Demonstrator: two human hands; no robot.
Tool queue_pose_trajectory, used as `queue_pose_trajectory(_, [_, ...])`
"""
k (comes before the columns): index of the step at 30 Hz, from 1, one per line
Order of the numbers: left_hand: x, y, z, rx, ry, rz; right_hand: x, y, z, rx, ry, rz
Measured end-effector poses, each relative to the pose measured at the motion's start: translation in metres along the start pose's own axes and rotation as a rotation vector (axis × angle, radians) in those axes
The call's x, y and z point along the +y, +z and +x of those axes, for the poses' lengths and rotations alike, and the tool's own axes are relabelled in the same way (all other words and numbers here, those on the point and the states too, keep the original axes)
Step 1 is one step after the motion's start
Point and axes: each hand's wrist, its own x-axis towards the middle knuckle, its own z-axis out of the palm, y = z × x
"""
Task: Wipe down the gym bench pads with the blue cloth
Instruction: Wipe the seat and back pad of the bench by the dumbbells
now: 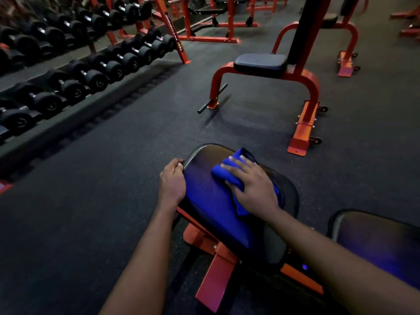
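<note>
A black bench pad (211, 201) on an orange frame lies in front of me at the lower middle. The blue cloth (223, 172) is bunched on the pad's far right part. My right hand (251, 185) lies flat on the cloth with its fingers spread, pressing it onto the pad. My left hand (172, 181) grips the pad's left edge, fingers curled over the rim. A second black pad (375, 237) of the same bench shows at the lower right, partly behind my right forearm.
A dumbbell rack (75, 71) with several black dumbbells runs along the left. Another orange bench with a black seat (261, 62) stands ahead to the right. More orange frames (213, 23) stand at the back. Dark rubber floor (113, 178) surrounds the bench.
</note>
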Motion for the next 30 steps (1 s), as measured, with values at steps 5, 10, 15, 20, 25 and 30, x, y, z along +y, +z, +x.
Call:
queue_pose_trajectory(5, [0.001,0.002,0.0,0.009,-0.003,0.026,0.04,-0.01,0.008,0.082,0.227,0.084])
queue_pose_trajectory(10, [0.001,0.002,-0.001,0.021,-0.005,0.029,0.011,-0.004,-0.02,0.024,-0.024,0.007])
queue_pose_trajectory(15, [0.003,0.001,-0.001,0.029,0.001,0.037,0.049,-0.018,-0.013,0.16,0.39,0.115])
queue_pose_trajectory(20, [0.004,0.002,-0.002,0.036,0.0,0.069,0.03,-0.013,-0.044,0.098,0.067,0.02])
queue_pose_trajectory(25, [0.008,0.002,-0.006,0.041,0.012,0.064,0.069,-0.022,-0.032,0.2,0.54,0.189])
queue_pose_trajectory(30, [0.008,0.002,-0.006,0.042,0.027,0.079,0.041,-0.011,-0.061,0.169,0.181,0.029])
